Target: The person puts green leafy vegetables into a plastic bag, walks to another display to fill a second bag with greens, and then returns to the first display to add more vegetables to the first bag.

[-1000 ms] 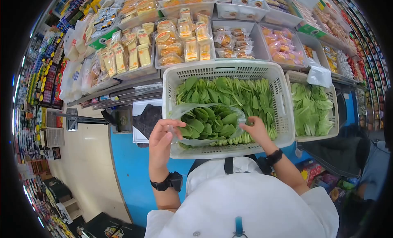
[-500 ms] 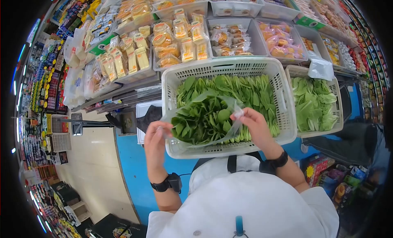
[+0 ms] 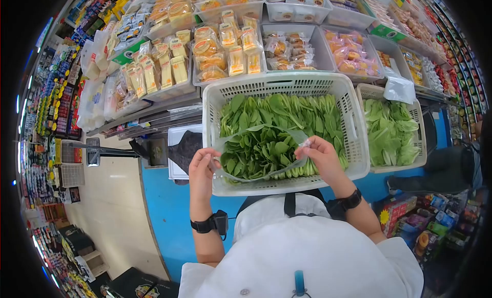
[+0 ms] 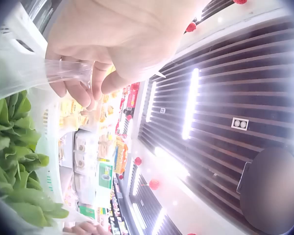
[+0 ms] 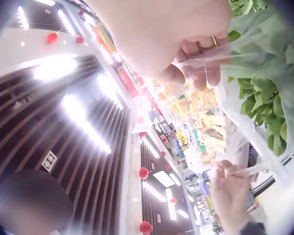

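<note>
I'm watching the left hand (image 3: 201, 162) and right hand (image 3: 325, 157) pinching opposite sides of the clear plastic bag (image 3: 299, 136). Its leafy greens (image 3: 259, 152), lying flatter a second ago, are now standing bunched, apparently settling inside. The bag is sitting over the white slotted crate (image 3: 279, 188).

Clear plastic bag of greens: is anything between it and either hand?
Nothing visible is in the way. The left hand and right hand each pinch the clear plastic bag directly, at opposite sides of its opening. The bagged greens sit between the two hands.
</note>
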Tool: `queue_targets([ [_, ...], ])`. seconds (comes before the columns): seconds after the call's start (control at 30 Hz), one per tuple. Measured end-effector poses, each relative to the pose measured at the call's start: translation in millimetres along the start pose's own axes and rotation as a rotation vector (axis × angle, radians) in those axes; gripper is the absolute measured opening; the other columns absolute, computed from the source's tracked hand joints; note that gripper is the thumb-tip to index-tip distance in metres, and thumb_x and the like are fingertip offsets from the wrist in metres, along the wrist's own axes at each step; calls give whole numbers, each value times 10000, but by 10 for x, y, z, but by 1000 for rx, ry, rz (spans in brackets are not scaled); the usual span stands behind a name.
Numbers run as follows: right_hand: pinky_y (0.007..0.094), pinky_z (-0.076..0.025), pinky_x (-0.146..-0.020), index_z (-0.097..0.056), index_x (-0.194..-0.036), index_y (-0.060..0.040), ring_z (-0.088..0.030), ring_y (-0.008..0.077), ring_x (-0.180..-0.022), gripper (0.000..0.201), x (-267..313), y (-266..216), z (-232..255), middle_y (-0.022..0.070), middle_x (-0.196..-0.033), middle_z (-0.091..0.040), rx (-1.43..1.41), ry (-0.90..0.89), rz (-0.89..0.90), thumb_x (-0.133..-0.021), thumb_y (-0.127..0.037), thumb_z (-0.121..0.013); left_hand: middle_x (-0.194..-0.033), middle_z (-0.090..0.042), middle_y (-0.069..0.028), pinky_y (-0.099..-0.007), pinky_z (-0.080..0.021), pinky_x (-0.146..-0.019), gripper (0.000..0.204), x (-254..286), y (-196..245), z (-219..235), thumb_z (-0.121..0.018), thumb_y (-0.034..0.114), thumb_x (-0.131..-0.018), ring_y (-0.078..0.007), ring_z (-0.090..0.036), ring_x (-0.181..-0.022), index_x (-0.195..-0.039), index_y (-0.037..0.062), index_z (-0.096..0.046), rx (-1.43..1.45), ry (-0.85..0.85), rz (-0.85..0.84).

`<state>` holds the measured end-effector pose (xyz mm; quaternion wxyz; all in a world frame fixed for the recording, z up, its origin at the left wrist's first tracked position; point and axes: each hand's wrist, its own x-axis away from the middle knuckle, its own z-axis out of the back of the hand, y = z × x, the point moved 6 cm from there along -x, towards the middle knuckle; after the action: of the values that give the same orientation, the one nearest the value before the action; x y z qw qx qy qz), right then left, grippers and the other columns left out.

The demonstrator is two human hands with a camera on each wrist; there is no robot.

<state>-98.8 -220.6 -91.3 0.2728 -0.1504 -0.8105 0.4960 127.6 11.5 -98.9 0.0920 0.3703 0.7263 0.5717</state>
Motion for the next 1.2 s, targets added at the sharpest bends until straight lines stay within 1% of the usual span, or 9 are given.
queue_targets([
  [0.2, 330, -468, -944, -648, -1068, 0, -605, 188, -1097, 220, 9, -50, -394, 110, -1230, -626, 240, -266, 113, -870, 13, -552, -1097, -636, -121, -299, -470, -881, 276, 177, 26, -663, -516, 145, -956, -157, -610, -937, -1204, 24, -520, -112, -235, 12],
  [0.3, 318, -480, -864, -635, -1130, 4, -603, 193, -1012, 286, 23, -34, -824, 102, -1166, -620, 449, -394, 190, -850, 20, -577, -1161, -585, -100, -324, -438, -948, 369, 323, -209, -1041, -604, 152, -923, -175, -564, -1065, -1257, 37, -499, -376, -359, 129],
  [0.4, 351, -474, -831, -631, -1028, 4, -576, 306, -933, 215, -2, -150, -1035, 133, -1046, -559, 675, -382, 395, -822, 33, -580, -1148, -557, -60, -276, -455, -892, 496, 250, -293, -1147, -701, 105, -844, -139, -548, -1042, -1286, 42, -484, -68, -286, 201],
  [0.67, 355, -469, -830, -618, -1007, 4, -560, 275, -991, 218, 85, -356, -835, 114, -1036, -533, 836, -438, 380, -800, 47, -565, -1107, -604, -39, -287, -377, -976, 334, 148, -381, -1201, -643, 70, -870, -132, -537, -1095, -1191, 47, -551, 183, -398, 371],
  [0.87, 313, -461, -918, -652, -1154, -33, -553, 207, -1132, 338, 292, -419, -110, 106, -1276, -555, 502, -218, 315, -828, 11, -573, -826, -525, -4, -307, -376, -933, 109, 93, -57, -1249, -616, 173, -896, -162, -509, -841, -900, 104, -533, 346, -383, 328],
  [0.97, 343, -425, -990, -604, -1245, -38, -511, 193, -1219, 330, 225, -194, 564, 115, -1351, -529, 222, 160, 260, -937, -130, -528, -725, -400, 13, -339, -382, -929, 207, 254, 407, -1382, -574, 212, -909, -142, -434, -732, -775, 129, -440, 347, -426, 244],
  [1.03, 376, -401, -1020, -466, -1379, -34, -477, 226, -1266, 434, 172, 116, 920, 138, -1409, -469, -154, 358, 76, -1020, -274, -417, -721, -404, 15, -336, -403, -894, 202, 509, 706, -1588, -583, 213, -903, -139, -426, -681, -776, 131, -449, 291, -712, 173],
  [1.07, 390, -363, -1056, -308, -1478, -79, -422, 238, -1313, 580, 120, 337, 1004, 141, -1459, -407, -123, 302, -26, -1023, -429, -389, -727, -424, 11, -335, -423, -866, 186, 578, 784, -1629, -593, 208, -901, -122, -436, -654, -799, 108, -474, 270, -765, 147],
  [1.2, 443, -338, -1068, -337, -1471, -101, -419, 265, -1309, 635, -63, 812, 424, 128, -1449, -409, -308, 44, -314, -1000, -524, -381, -822, -518, 11, -250, -454, -742, 146, 767, 1089, -1815, -625, 175, -910, -78, -514, -749, -940, 57, -545, -79, -539, 105],
])
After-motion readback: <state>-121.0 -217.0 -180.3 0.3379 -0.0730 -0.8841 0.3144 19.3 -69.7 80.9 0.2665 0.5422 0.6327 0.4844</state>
